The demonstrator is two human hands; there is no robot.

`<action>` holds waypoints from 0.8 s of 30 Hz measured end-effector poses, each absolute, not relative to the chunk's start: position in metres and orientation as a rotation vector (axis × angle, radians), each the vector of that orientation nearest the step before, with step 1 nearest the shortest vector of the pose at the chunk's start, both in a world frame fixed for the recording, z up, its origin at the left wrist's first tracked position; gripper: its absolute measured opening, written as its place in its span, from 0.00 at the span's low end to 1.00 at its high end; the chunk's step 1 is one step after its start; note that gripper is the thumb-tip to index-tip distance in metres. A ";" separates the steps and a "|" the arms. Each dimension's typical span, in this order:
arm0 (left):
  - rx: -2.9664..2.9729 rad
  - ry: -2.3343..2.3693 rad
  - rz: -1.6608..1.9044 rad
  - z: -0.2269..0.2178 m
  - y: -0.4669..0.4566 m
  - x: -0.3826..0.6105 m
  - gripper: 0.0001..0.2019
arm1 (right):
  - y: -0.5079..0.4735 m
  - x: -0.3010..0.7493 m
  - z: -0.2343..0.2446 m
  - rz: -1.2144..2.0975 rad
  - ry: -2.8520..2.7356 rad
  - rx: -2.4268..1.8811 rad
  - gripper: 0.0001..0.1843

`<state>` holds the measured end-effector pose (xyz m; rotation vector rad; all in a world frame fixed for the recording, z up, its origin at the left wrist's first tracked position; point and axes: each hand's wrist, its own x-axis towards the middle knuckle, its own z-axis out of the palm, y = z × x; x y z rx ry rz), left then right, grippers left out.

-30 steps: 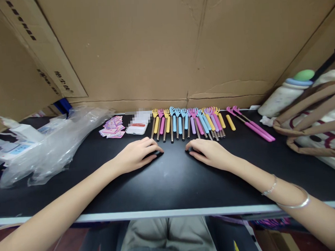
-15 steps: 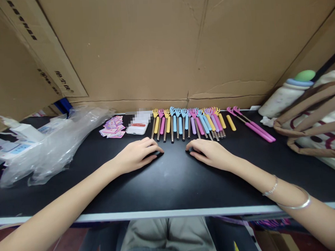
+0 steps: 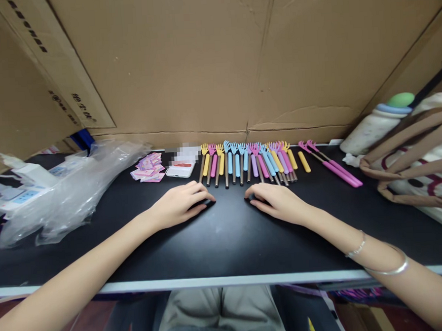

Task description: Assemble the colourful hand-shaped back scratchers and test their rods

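My left hand (image 3: 181, 204) rests on the black tabletop (image 3: 225, 244), fingers loosely curved and apart from the thumb, holding nothing. Opposite it, my right hand (image 3: 274, 201) lies in a similar pose, also with nothing in it. Just beyond both hands runs a row of small claw-headed back scratchers (image 3: 226, 162) with metal shafts, in yellow, pink, blue and purple. Coloured handle sleeves lie among them, and a loose yellow sleeve (image 3: 304, 162) is at the row's right end. Further right lie two pink back scratchers (image 3: 342, 173) with long pink handles.
Small printed cards (image 3: 148, 168) are piled left of a white phone-like object (image 3: 180, 170), partly pixelated. Clear plastic bags (image 3: 70, 193) cover part of a power strip (image 3: 26, 198) at left. A bottle (image 3: 369, 130) and a cloth bag (image 3: 414, 175) stand at right. Cardboard (image 3: 186, 63) walls the back.
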<state>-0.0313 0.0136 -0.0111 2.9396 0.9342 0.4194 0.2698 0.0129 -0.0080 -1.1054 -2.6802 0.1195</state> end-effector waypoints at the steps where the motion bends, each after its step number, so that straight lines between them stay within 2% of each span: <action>1: 2.939 0.934 0.415 -0.011 0.014 -0.031 0.13 | 0.013 0.270 -0.008 0.120 -2.681 -1.108 0.10; 17: 2.927 0.960 0.385 -0.010 0.012 -0.030 0.13 | 0.023 0.282 0.000 0.007 -2.638 -1.058 0.11; 24: 2.918 0.963 0.380 -0.010 0.012 -0.030 0.13 | 0.070 0.356 0.011 -0.359 -2.156 -1.584 0.13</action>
